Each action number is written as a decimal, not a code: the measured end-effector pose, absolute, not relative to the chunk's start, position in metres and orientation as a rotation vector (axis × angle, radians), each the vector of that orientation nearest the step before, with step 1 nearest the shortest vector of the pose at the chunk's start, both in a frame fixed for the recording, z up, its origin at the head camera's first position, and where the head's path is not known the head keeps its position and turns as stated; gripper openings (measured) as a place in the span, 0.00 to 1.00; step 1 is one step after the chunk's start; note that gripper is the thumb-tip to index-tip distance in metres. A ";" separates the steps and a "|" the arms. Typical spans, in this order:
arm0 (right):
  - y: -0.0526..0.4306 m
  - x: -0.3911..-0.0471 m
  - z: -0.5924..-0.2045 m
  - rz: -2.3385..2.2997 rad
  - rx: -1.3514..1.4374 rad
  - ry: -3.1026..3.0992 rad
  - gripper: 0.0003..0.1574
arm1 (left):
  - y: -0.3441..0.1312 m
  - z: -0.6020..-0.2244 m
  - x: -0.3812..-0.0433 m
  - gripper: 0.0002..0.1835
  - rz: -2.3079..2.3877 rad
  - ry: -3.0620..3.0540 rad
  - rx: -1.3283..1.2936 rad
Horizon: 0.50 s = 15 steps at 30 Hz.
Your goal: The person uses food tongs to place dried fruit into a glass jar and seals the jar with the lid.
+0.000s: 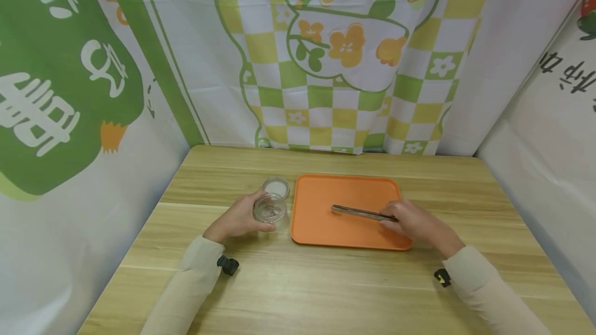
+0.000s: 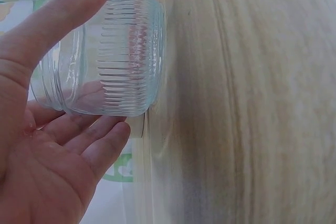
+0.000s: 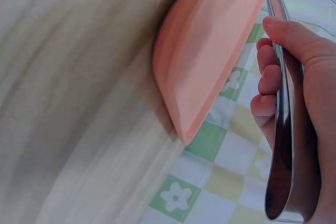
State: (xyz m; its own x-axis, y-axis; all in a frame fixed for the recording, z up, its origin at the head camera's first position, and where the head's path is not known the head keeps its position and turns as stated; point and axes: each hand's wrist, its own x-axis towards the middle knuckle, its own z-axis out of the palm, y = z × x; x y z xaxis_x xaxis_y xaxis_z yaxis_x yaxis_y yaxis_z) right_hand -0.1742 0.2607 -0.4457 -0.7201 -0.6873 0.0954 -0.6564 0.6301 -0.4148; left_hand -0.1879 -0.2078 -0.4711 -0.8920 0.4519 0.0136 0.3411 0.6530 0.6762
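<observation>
Nearest the camera, the left sleeve (image 1: 183,280) and right sleeve (image 1: 484,283) extended over the wood-grain table (image 1: 302,293). A small black fitting (image 1: 228,265) was at the left cuff; a second black fitting (image 1: 442,277) was at the right cuff.

The left hand (image 1: 238,217) held the ribbed clear glass jar (image 1: 270,209) in a wide grip, thumb on one side and fingers on the other. The jar was upright, left of the tray; contact between its base and the table could not be confirmed. The right hand (image 1: 412,219) gripped the metal tongs (image 1: 358,212) with curled fingers, the tong arms standing narrow. The tongs lay across and above the orange tray (image 1: 321,231), tips toward the jar. The right hand obstructed the view of part of the tray's right side.

Just beyond the jar, a round clear-rimmed piece (image 1: 277,187) rested on the table, partly covered by the jar.

At the rear hung a checked, flowered curtain (image 1: 335,87); its legible lettering read "icky". The left hanging (image 1: 70,81) carried large white characters on green, the right hanging (image 1: 549,133) black characters; both texts were cut off and not reliably readable.
</observation>
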 end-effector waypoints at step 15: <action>0.243 -0.185 -0.421 -0.703 -1.216 2.720 0.10 | -0.208 -0.469 -0.184 0.47 1.061 2.705 0.635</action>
